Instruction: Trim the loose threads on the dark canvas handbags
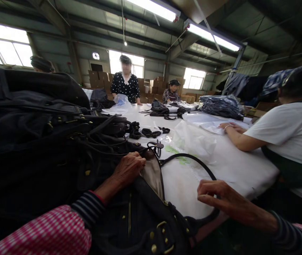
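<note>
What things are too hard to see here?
Head view:
Fingertips of left hand: hidden behind its knuckles.
Bottom inside bag: hidden by its near side.
Whether right hand grips handle: the hand blocks it.
Round wall thing: too small.
Co-worker in white: cut off by right edge.

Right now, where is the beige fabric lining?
Near the head view's centre, the beige lining shows inside the open, zippered black bag, just right of the left hand.

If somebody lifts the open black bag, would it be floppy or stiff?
The black bag would probably sag, since its unzipped mouth gapes unevenly. Its handle may bend springily, given the smooth arch. Gold-coloured fittings perhaps add some weight.
</note>
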`<state>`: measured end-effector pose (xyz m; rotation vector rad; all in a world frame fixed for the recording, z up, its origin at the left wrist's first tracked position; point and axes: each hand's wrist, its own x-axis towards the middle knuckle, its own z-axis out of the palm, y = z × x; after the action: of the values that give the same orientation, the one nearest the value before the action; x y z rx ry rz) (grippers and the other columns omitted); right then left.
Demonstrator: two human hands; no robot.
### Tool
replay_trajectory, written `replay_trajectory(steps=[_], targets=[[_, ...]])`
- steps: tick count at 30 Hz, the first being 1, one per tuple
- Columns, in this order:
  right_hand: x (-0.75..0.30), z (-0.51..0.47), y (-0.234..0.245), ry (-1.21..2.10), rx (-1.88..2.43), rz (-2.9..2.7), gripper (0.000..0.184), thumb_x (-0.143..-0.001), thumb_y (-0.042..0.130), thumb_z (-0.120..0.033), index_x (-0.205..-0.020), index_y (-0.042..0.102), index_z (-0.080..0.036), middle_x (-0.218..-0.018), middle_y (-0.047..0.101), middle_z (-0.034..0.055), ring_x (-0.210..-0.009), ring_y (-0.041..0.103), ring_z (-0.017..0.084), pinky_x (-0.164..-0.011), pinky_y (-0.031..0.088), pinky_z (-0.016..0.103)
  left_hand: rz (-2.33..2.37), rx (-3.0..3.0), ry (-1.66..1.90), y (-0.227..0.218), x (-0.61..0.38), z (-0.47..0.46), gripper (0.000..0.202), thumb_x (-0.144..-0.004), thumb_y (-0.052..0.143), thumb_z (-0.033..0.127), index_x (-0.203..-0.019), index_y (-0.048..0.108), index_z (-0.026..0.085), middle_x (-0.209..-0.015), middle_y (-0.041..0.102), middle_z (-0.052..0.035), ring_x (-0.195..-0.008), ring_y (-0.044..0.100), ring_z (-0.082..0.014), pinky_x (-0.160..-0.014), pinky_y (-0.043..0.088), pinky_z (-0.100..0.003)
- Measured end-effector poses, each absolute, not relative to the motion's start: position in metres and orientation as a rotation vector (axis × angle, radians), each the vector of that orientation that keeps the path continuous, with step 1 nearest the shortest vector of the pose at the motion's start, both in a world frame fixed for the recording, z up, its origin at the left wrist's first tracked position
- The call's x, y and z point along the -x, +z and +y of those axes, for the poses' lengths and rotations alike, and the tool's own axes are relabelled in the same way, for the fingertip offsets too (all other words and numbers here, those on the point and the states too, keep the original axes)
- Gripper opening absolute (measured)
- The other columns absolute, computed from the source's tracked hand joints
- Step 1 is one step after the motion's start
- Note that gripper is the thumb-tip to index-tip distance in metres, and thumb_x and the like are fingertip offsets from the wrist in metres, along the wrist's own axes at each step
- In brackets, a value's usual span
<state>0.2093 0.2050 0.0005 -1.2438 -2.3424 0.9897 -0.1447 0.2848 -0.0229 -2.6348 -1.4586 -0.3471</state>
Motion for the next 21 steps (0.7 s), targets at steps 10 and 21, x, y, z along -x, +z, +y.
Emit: replay_trajectory(steps=[10,21], targets=[[-0.216,0.246,0.028,1.031,1.382,-2.391,0.029,-0.095,0.06,-0.044,-0.088,0.074,-0.019,-0.086,0.071,0.0024,-0.08,0.061,0.018,-0.07,0.043,0.027,-1.636,2.639,-0.322,-0.019,0.143,0.285,0.013,-0.09,0.057,0.017,-0.085,0.069,0.02,-0.093,0.067,-0.0068,-0.094,0.064,-0.0221,-0.078,0.043,-0.03],[-0.174,0.299,-0.047,-0.114,1.55,-2.718,0.017,-0.089,0.045,-0.01,-0.086,0.061,-0.016,-0.084,0.067,0.0092,-0.078,0.061,0.021,-0.073,0.039,0.03,-1.898,2.636,-0.366,-0.005,0.146,0.288,0.014,-0.085,0.063,0.023,-0.088,0.076,0.022,-0.091,0.074,-0.0062,-0.089,0.068,-0.023,-0.075,0.04,-0.029]])
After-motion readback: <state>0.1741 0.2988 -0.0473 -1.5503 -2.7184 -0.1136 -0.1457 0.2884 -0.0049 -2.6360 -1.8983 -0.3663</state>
